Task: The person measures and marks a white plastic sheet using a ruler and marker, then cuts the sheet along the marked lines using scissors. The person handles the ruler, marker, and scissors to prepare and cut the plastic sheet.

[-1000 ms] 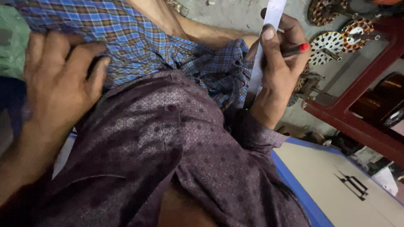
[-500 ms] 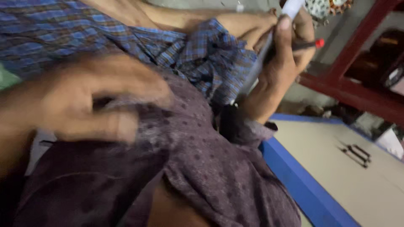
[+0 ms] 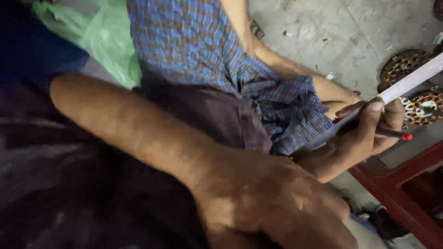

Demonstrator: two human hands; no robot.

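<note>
Your right hand (image 3: 364, 133) is closed around 2 things at once: a thin pen with a red tip (image 3: 400, 135) that pokes out past your fingers, and a long white strip (image 3: 410, 82) that runs up and to the right from your thumb toward the edge of the view. Your left hand (image 3: 272, 203) lies low in the middle, seen from the back, with the forearm crossing the dark purple cloth (image 3: 217, 115) on your lap; its fingers are out of sight, so you cannot tell whether it is clenched or loose. A blue checked cloth (image 3: 194, 46) lies above the purple one. A green plastic bag (image 3: 101, 46) sits at the upper left, its contents hidden. 2 round coils of copper wire (image 3: 424, 108) rest on the concrete floor (image 3: 332, 32), beside a red frame (image 3: 397, 193).
</note>
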